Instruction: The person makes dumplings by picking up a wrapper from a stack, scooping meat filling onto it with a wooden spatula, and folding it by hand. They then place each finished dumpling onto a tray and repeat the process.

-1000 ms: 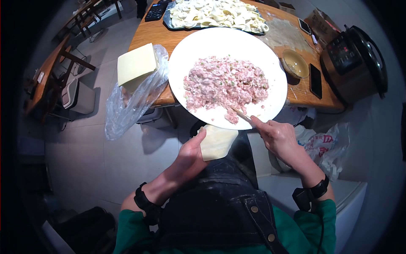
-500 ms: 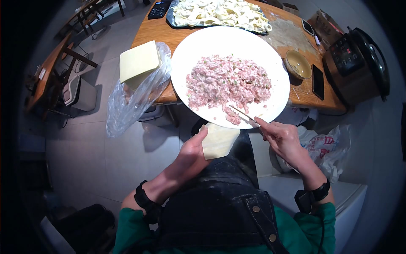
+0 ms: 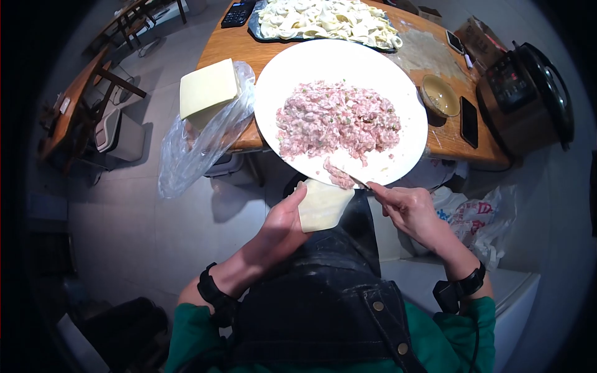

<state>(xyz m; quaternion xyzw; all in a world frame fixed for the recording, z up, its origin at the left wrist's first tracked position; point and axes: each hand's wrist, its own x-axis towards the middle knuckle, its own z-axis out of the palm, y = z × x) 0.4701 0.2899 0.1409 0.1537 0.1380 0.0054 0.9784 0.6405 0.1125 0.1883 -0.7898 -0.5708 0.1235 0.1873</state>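
Note:
My left hand [image 3: 281, 221] holds a pale square dough wrapper [image 3: 324, 208] by its left side, thumb on top, just below the plate's near rim. In my right hand [image 3: 409, 210] is a thin, stick-like utensil [image 3: 360, 183], its tip at a small lump of minced meat [image 3: 337, 174] by the rim. Part of the utensil is hidden by the meat and my fingers. A large white plate [image 3: 317, 59] carries a heap of pink minced meat [image 3: 339, 118] with green bits. Left of it, a stack of wrappers [image 3: 209, 87] rests on a clear plastic bag [image 3: 189, 163].
A tray of folded wontons [image 3: 326, 22] stands behind the plate on the wooden table [image 3: 227, 46]. To the right are a small bowl [image 3: 440, 96], a black phone [image 3: 468, 121] and an electric cooker [image 3: 522, 93]. Plastic bags [image 3: 476, 214] lie below at the right.
My right hand has drawn the utensil slightly down, and the small meat lump has moved toward the near rim and the wrapper. My left hand stays nearly still with the wrapper.

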